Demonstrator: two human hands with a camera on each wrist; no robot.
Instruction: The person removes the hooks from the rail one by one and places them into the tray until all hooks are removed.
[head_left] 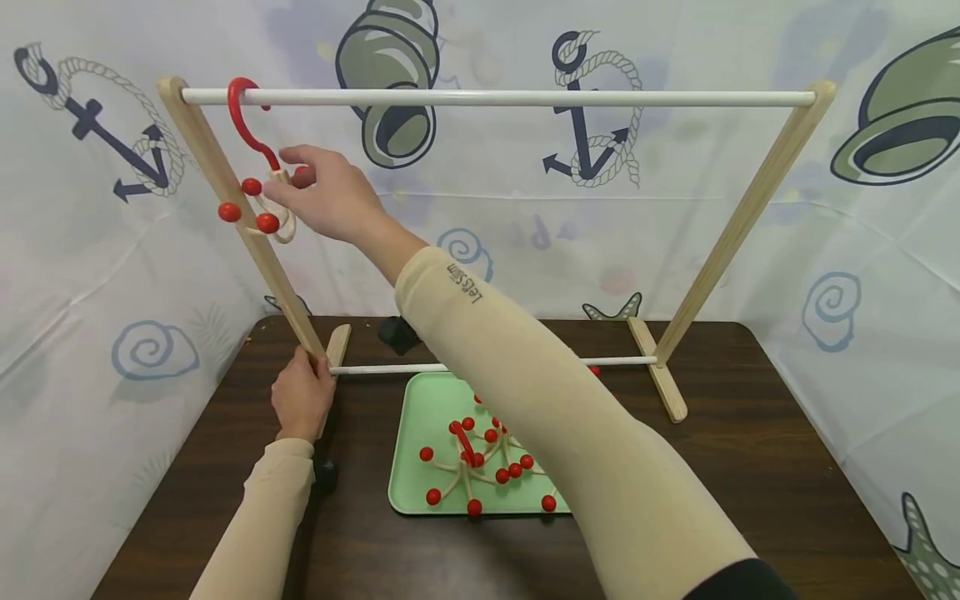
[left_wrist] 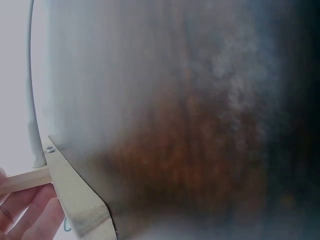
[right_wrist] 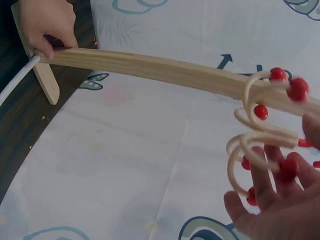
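Observation:
My left hand (head_left: 303,396) grips the wooden rack's left post (head_left: 255,229) at its foot; in the left wrist view its fingers (left_wrist: 35,212) curl by the wood. Up high, a hanger with curled cream arms and red ball tips hangs by its red hook (head_left: 242,117) over the rack's white top rod (head_left: 487,98). Beside the hook's lower end is my right hand (head_left: 330,192), thumb and forefinger apart on either side of the stem. In the right wrist view, spread fingers (right_wrist: 265,185) lie behind the hanger's cream arms (right_wrist: 247,135).
A green tray (head_left: 408,492) on the dark table (head_left: 750,500) bears more hangers with red balls, partly hidden by my right sleeve (head_left: 540,375). The rack's lower white rod (head_left: 390,368) crosses behind the tray. The right post (head_left: 742,225) leans outward. A patterned cloth (head_left: 480,50) hangs behind.

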